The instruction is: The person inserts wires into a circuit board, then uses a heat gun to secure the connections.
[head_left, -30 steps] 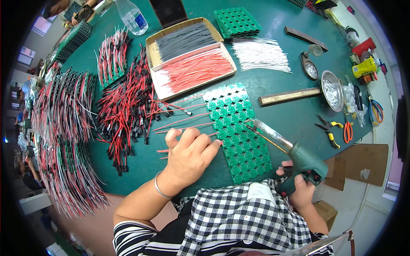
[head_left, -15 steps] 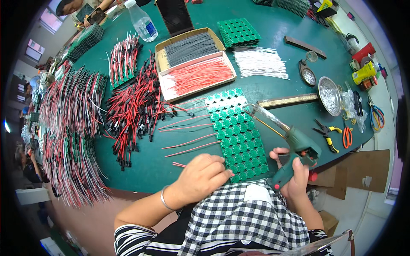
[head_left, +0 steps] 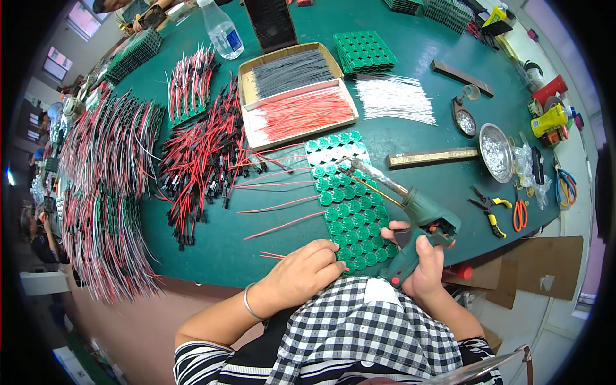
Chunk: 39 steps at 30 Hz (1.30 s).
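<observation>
The right hand [head_left: 425, 273] has its fingers closed round the grip of a green soldering gun [head_left: 410, 215]; the left hand [head_left: 300, 277] rests curled, holding nothing I can make out, on the near edge of the green panel [head_left: 343, 205] of round boards on the surface [head_left: 417, 138]. The gun's long axis runs from the grip up-left, tip over the panel's far end. A slip could burn the loose red wires [head_left: 276, 205] beside it.

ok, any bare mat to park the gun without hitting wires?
Bare mat lies right of the green panel, below the brass bar, toward the pliers. Another patch runs along the near edge under the loose red wires. The wire bundles crowd the left side.
</observation>
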Each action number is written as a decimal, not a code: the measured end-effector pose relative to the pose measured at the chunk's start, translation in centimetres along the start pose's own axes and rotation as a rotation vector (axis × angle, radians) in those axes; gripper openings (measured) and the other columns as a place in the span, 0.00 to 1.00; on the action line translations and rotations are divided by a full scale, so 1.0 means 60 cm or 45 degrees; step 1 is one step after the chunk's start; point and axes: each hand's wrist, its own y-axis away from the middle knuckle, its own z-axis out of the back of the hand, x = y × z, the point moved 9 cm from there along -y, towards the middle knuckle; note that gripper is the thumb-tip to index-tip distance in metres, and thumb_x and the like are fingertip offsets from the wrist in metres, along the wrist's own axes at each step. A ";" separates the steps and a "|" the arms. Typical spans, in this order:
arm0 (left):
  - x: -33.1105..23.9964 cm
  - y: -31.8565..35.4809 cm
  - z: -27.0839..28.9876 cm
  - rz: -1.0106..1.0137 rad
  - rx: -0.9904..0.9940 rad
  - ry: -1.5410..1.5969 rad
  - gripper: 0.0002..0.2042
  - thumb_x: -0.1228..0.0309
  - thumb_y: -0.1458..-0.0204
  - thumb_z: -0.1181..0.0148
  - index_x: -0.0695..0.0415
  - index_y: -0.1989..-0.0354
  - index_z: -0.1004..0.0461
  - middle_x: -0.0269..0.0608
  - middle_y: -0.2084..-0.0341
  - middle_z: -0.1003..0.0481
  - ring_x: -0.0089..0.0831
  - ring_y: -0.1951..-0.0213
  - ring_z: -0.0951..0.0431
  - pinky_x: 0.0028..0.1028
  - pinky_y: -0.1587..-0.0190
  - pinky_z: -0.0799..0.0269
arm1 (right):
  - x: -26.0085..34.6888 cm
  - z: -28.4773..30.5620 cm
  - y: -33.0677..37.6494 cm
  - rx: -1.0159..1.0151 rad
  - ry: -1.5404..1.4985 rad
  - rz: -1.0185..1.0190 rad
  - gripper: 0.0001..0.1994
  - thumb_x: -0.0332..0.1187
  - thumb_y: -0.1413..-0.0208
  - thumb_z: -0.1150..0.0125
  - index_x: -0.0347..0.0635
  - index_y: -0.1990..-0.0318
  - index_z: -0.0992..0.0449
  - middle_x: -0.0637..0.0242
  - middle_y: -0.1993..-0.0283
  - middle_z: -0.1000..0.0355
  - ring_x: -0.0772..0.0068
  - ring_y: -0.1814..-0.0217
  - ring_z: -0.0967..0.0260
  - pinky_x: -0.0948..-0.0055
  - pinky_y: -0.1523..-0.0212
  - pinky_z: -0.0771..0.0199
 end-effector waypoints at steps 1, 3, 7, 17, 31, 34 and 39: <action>0.001 -0.001 0.001 0.000 -0.002 -0.001 0.11 0.74 0.58 0.42 0.59 0.64 0.25 0.38 0.70 0.29 0.40 0.56 0.27 0.34 0.56 0.26 | 0.000 0.002 -0.002 -0.012 -0.021 0.007 0.24 0.36 0.39 0.51 0.31 0.40 0.44 0.47 0.48 0.32 0.54 0.47 0.30 0.55 0.46 0.28; 0.007 -0.005 0.002 0.017 -0.013 0.035 0.11 0.74 0.58 0.43 0.59 0.63 0.25 0.39 0.70 0.29 0.40 0.56 0.27 0.34 0.56 0.26 | 0.002 0.004 -0.008 -0.028 -0.025 0.005 0.24 0.36 0.39 0.51 0.31 0.40 0.44 0.47 0.48 0.32 0.54 0.47 0.30 0.55 0.46 0.28; 0.013 -0.010 0.002 0.035 0.015 0.027 0.11 0.75 0.58 0.43 0.59 0.63 0.26 0.39 0.69 0.30 0.41 0.56 0.27 0.34 0.56 0.27 | 0.002 0.004 -0.009 -0.074 -0.039 0.005 0.23 0.36 0.39 0.52 0.31 0.41 0.44 0.47 0.49 0.33 0.54 0.48 0.30 0.56 0.47 0.27; 0.028 -0.014 0.010 0.004 0.005 0.017 0.11 0.76 0.60 0.43 0.58 0.65 0.25 0.40 0.70 0.30 0.41 0.57 0.27 0.35 0.56 0.27 | 0.003 0.000 -0.015 -0.071 -0.067 0.095 0.22 0.34 0.38 0.56 0.31 0.40 0.46 0.45 0.47 0.34 0.53 0.47 0.30 0.55 0.46 0.29; 0.051 -0.034 0.100 0.126 -0.319 -0.791 0.06 0.71 0.61 0.37 0.48 0.72 0.23 0.25 0.79 0.32 0.24 0.67 0.30 0.38 0.53 0.50 | 0.019 0.075 0.092 0.211 1.278 -0.127 0.15 0.43 0.45 0.46 0.46 0.57 0.23 0.64 0.61 0.25 0.61 0.56 0.29 0.59 0.49 0.37; 0.062 -0.032 0.098 0.114 -0.316 -0.810 0.04 0.70 0.58 0.40 0.46 0.72 0.23 0.23 0.79 0.33 0.23 0.67 0.31 0.39 0.51 0.54 | 0.022 0.073 0.099 0.243 1.362 -0.004 0.12 0.39 0.50 0.40 0.46 0.60 0.22 0.65 0.61 0.24 0.61 0.55 0.29 0.60 0.48 0.37; 0.076 -0.033 0.089 0.127 -0.328 -0.770 0.03 0.69 0.58 0.40 0.46 0.73 0.23 0.23 0.79 0.33 0.22 0.68 0.32 0.38 0.51 0.54 | 0.069 -0.022 0.073 0.448 1.715 0.451 0.11 0.32 0.54 0.37 0.41 0.61 0.23 0.60 0.61 0.26 0.57 0.59 0.28 0.63 0.57 0.29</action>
